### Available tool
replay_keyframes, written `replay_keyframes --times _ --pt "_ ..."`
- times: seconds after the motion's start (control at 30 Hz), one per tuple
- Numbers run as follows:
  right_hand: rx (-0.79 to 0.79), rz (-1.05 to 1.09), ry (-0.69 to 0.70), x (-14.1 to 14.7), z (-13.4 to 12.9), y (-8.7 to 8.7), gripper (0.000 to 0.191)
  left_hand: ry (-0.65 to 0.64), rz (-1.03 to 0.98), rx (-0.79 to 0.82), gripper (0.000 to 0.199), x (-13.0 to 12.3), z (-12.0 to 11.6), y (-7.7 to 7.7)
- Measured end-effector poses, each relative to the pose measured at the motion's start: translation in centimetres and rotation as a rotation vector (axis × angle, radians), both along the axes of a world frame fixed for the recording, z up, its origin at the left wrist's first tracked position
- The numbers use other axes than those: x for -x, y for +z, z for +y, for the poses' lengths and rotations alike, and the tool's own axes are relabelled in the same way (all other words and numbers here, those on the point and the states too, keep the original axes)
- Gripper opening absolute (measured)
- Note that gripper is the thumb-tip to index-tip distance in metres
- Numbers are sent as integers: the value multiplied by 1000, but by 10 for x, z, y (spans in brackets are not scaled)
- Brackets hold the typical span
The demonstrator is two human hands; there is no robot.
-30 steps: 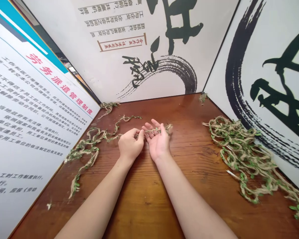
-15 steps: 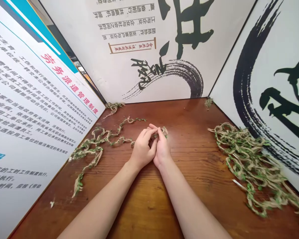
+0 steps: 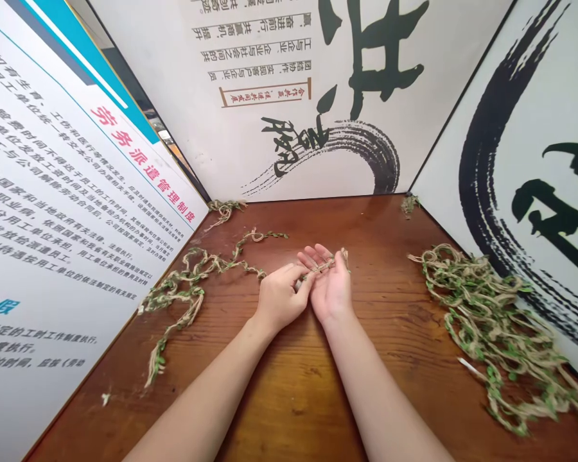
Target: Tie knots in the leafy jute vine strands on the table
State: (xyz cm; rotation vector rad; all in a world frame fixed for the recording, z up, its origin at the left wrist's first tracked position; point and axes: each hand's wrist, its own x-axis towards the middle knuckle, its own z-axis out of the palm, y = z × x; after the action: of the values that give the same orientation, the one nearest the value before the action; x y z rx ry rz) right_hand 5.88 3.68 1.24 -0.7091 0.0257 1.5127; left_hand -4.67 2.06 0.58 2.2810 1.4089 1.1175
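Note:
My left hand (image 3: 282,295) is closed in a pinch on a leafy twine (image 3: 325,265), a tan cord with small green leaves. The twine runs across to my right hand (image 3: 331,289), which is turned palm up. Several of its fingers are stretched out, while the thumb side holds the twine close to its end; the exact grip there is partly hidden. On the left of the hand, more leafy garland (image 3: 212,262) trails over the table in loose curves, leading up to my left hand.
A tangled heap of leafy twine (image 3: 501,327) lies on the right of the wooden table (image 3: 289,391), with a white tip (image 3: 469,368) at its edge. Small bunches sit in the back left corner (image 3: 225,209) and back right corner (image 3: 409,204). Printed panels (image 3: 173,141) enclose three sides.
My hands have drawn apart a little. My right hand has shifted right and opened its fingers out, palm up, showing the twine stretched between the hands. The view has shifted slightly.

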Motion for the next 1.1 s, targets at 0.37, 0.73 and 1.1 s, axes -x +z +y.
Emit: replay_keyframes --times 0.37,0.73,1.1 --pt "24 49 -46 -17 5 -3 37 298 -324 188 21 4 5 3" --pt "-114 -301 80 5 -4 -7 37 406 -31 -192 44 -1 -7 7" --pt "-195 -349 109 11 -6 -9 41 91 -217 -53 19 -6 1 -5"
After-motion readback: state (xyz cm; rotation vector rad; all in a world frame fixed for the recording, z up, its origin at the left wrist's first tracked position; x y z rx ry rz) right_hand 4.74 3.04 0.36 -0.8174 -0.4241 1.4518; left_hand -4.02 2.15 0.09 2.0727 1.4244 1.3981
